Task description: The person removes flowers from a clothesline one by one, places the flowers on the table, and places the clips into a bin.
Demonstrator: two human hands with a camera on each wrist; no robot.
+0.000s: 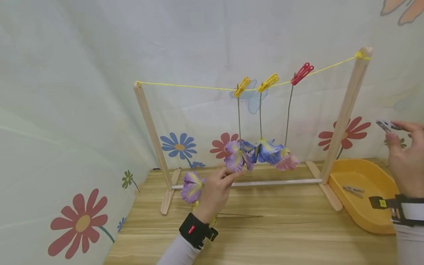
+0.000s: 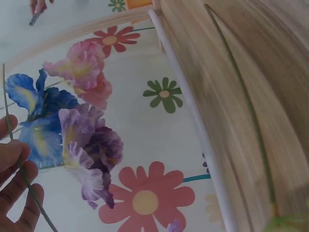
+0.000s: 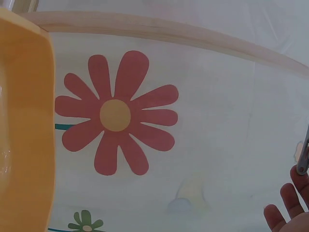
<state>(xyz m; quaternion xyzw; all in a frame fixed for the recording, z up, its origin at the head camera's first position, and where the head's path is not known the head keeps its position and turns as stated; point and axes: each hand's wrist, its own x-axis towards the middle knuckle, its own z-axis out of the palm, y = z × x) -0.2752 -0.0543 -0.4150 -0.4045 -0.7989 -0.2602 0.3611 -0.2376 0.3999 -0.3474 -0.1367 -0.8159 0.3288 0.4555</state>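
Pinching green stem (image 2: 37, 202) in left hand (image 1: 214, 191), clear only in left wrist view; gripping grey clothespin (image 1: 385, 125) in right hand (image 1: 409, 165); near counter's (image 1: 265, 243) back edge, orange tray (image 1: 374, 187).

Head view bright, light even and diffuse, shadows soft and faint on pale wood-grain surface (image 1: 281, 239), wrist views dimmer and greyer, small glints inside yellow-orange plastic tray (image 3: 31, 125), pale wooden post (image 3: 159, 35) bowed by lens distortion.
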